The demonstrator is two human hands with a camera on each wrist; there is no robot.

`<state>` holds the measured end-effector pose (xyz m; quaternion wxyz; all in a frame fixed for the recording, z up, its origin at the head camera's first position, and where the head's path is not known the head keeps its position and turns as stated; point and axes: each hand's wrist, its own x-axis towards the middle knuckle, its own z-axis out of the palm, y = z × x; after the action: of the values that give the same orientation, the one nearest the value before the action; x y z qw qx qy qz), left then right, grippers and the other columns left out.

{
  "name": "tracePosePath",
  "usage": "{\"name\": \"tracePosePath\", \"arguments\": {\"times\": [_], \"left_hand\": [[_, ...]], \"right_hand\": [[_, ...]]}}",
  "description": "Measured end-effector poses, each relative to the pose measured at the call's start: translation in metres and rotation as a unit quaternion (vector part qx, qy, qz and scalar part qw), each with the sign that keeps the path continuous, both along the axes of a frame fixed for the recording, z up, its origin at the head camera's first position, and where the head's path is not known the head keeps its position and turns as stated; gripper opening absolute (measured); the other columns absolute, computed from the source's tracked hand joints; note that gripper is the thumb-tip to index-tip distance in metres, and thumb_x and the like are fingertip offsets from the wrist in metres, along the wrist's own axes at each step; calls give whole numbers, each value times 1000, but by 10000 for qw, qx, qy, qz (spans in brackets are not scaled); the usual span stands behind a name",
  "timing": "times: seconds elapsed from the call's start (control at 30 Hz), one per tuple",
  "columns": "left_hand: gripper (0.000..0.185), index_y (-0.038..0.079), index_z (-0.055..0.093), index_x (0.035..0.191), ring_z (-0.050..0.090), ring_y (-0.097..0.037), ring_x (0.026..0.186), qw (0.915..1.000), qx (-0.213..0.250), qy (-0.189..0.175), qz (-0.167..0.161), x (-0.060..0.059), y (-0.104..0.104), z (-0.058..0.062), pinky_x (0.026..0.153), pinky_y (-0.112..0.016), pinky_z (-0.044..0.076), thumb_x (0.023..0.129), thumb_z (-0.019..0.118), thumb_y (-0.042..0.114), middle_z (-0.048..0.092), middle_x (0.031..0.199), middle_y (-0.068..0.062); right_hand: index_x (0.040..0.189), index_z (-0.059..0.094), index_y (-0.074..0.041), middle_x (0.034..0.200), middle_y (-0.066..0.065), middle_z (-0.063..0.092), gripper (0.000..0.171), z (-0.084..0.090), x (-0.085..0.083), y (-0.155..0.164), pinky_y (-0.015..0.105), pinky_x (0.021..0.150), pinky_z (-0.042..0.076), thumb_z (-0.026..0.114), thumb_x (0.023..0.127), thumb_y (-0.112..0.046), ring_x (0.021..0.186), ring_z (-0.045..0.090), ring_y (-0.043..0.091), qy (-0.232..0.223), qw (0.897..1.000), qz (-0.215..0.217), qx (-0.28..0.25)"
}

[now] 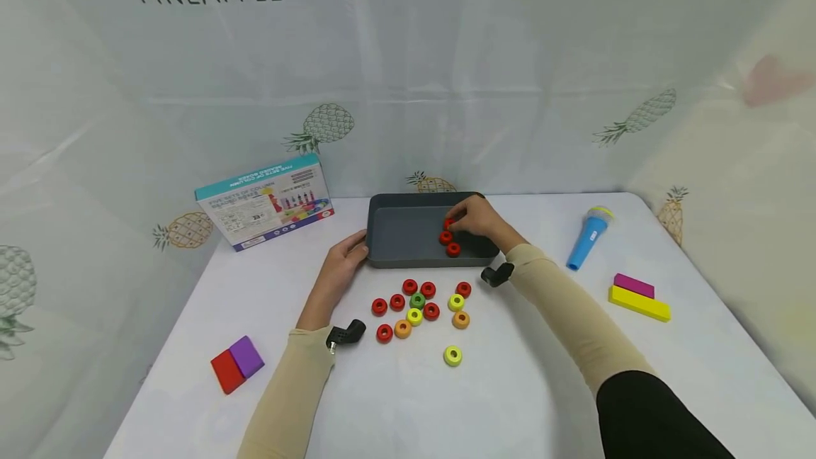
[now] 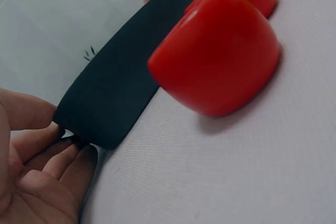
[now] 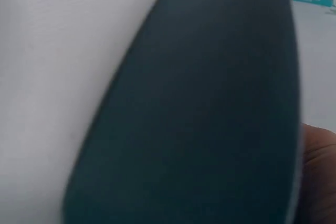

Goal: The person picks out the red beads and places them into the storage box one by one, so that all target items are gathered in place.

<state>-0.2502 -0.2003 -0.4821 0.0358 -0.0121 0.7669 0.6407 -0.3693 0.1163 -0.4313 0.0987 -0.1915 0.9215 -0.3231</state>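
A dark grey tray (image 1: 401, 236) lies at the middle of the white table. My left hand (image 1: 358, 250) grips its near left corner, and in the left wrist view my fingers (image 2: 50, 161) curl against that tray corner (image 2: 115, 87). My right hand (image 1: 454, 222) reaches into the tray's right side and pinches a red ring (image 1: 449, 224). Two more red rings (image 1: 449, 243) lie in the tray just below it. Several red, yellow, orange and green rings (image 1: 417, 307) are scattered in front of the tray. A red ring (image 2: 220, 61) looms close in the left wrist view. The right wrist view shows only the blurred tray (image 3: 210, 119).
A printed box (image 1: 264, 200) leans at the back left. At the right, a blue toy microphone (image 1: 589, 236) lies on the table, with yellow and magenta blocks (image 1: 637, 296) nearer me. Red and purple blocks (image 1: 237, 363) sit near the front left. A lone yellow ring (image 1: 452, 355) lies nearest me.
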Motion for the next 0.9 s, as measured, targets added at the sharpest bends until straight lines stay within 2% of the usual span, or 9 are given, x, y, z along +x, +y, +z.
{"name": "tracePosePath", "arguments": {"times": [0.23, 0.4, 0.5, 0.73, 0.9], "left_hand": [[51, 17, 43, 155, 31, -20, 154, 10000, 18, -16, -40, 0, 3, 1, 128, -45, 24, 105, 51, 23, 44, 159, -1], [51, 17, 43, 155, 30, -20, 154, 10000, -54, 48, -36, 2, 2, 1, 128, -45, 22, 105, 51, 24, 45, 159, -1], [51, 17, 43, 155, 30, -20, 154, 9999, -86, 23, -50, 3, 2, 2, 128, -45, 23, 105, 51, 24, 44, 159, 0], [50, 18, 45, 154, 33, -20, 153, 9996, -252, 141, 16, 2, 0, 4, 127, -46, 24, 105, 51, 25, 47, 158, 1], [50, 18, 44, 154, 31, -20, 154, 9998, -149, 101, -55, 2, 1, 3, 128, -45, 23, 105, 51, 24, 45, 159, 0]], "right_hand": [[121, 74, -5, 126, 16, 71, 34, -3, 2, 4, 45, 93, 58, 77, 88, -12, 114, 67, 32, 64, 9999, 74, -21], [122, 73, -3, 124, 16, 72, 35, 5, 7, 4, 43, 89, 59, 76, 88, -13, 110, 69, 31, 299, 9994, 169, -93], [122, 73, -5, 123, 14, 72, 35, 13, 16, 7, 42, 87, 59, 75, 89, -15, 108, 68, 30, 428, 9990, 120, -88], [121, 73, -9, 120, 11, 71, 34, 42, 56, 17, 45, 87, 58, 77, 89, -18, 104, 66, 28, 690, 9967, 84, -408], [116, 75, -8, 114, 14, 73, 32, 45, 92, 26, 40, 83, 58, 80, 86, -18, 97, 66, 25, 623, 9963, 40, -593]]}}
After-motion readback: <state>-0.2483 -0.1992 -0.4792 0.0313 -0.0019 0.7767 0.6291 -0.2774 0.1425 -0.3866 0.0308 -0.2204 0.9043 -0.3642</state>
